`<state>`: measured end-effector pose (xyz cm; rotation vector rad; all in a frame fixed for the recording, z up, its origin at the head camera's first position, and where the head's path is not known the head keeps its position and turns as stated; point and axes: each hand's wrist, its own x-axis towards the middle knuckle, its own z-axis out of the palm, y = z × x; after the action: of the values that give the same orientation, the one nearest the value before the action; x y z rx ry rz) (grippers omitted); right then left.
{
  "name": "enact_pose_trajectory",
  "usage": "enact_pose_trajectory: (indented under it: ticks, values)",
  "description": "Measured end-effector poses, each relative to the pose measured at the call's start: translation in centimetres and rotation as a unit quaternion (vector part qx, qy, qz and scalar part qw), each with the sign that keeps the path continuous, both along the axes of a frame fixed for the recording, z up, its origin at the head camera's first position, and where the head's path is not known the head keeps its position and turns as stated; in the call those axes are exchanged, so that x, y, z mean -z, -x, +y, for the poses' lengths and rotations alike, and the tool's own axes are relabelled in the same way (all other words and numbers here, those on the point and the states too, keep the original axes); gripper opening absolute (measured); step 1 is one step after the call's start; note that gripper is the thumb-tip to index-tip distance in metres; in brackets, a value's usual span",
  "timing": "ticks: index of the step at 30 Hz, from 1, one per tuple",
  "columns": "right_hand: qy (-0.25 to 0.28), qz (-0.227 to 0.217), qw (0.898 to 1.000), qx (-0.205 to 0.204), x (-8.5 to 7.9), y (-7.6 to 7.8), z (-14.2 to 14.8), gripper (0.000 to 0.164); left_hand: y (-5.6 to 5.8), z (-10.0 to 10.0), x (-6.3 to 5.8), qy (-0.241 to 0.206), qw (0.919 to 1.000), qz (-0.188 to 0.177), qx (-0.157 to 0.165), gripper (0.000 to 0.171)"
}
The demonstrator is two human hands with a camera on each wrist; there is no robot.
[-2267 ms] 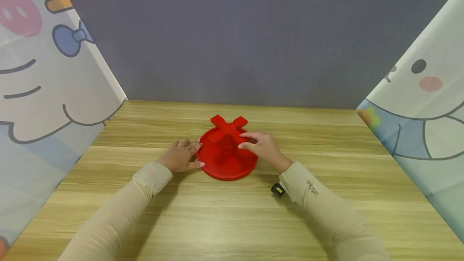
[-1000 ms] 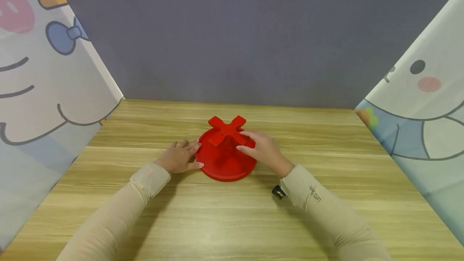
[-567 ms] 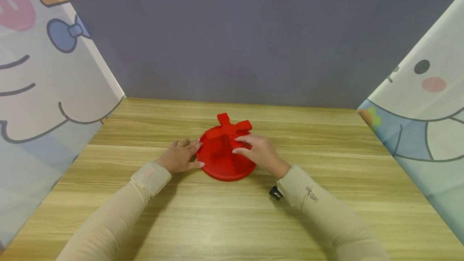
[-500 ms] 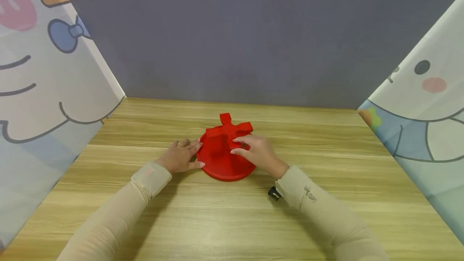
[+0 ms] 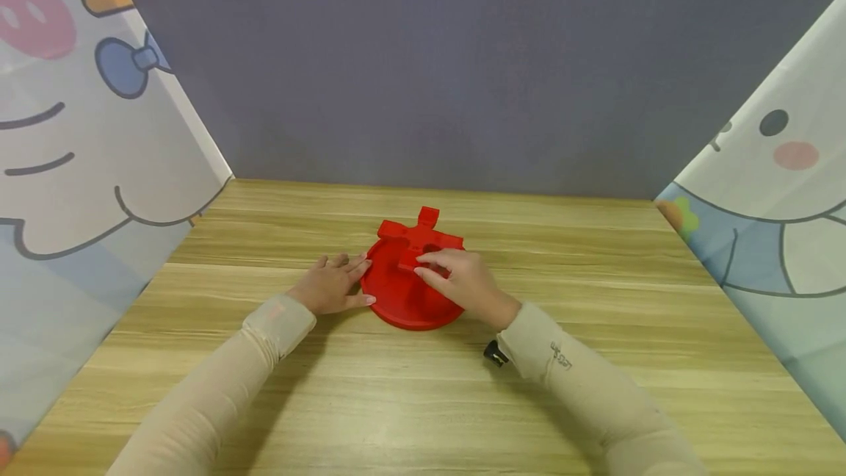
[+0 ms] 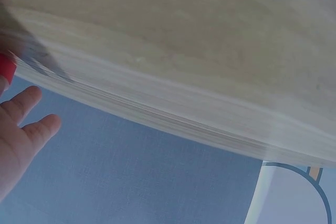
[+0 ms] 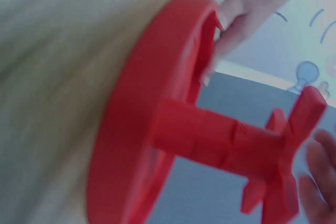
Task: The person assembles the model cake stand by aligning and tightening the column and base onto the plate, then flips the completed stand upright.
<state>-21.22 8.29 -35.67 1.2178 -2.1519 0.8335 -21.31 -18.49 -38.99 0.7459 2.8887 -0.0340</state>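
Note:
In the head view a red four-armed cross (image 5: 418,238) tops a red round dish (image 5: 410,303) on the table. The right wrist view shows a red stem (image 7: 205,135) joining dish and cross. My left hand (image 5: 328,285) lies at the dish's left rim, fingers spread and fairly straight, fingertips touching the edge. My right hand (image 5: 465,285) is over the dish's right side, thumb and index slightly apart, tips against the right side of the cross's near arm. In the right wrist view my blurred fingers (image 7: 319,177) are beside the cross, with no arm between them.
The wood-grain table (image 5: 370,402) meets a dark grey backdrop (image 5: 423,79). White cartoon-printed sheets (image 5: 73,131) line the left and right sides. A small black object (image 5: 495,353), which shows below my right cuff, is too small to identify.
The cross has turned clockwise as seen from above, its near arm swinging left. My right hand has moved slightly left with it. My left hand and the dish have hardly moved.

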Motion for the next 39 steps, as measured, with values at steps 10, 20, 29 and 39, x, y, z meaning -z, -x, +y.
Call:
enact_pose_trajectory:
  ticks: [10, 20, 29, 39]
  values:
    - [-0.033, -0.117, 0.986, 0.112, -0.8, 1.6, 2.5, 0.047, 0.0, -0.3, -0.2, 0.000, 1.0000, 0.001, -0.005, 0.077]
    - [-0.040, -0.178, 0.977, 0.108, -0.1, 1.7, 3.1, 0.037, 0.0, -0.3, 0.2, -0.004, 1.0000, 0.007, 0.003, 0.077]
    - [-0.040, -0.099, 0.992, 0.070, 0.4, 1.2, 2.6, 0.038, 0.1, -0.3, 0.4, -0.006, 0.9999, 0.015, 0.005, 0.077]
    - [-0.057, -0.058, 0.996, 0.027, 0.5, 0.5, 1.0, 0.035, 0.2, -0.1, 0.5, -0.002, 1.0000, 0.009, 0.003, 0.077]
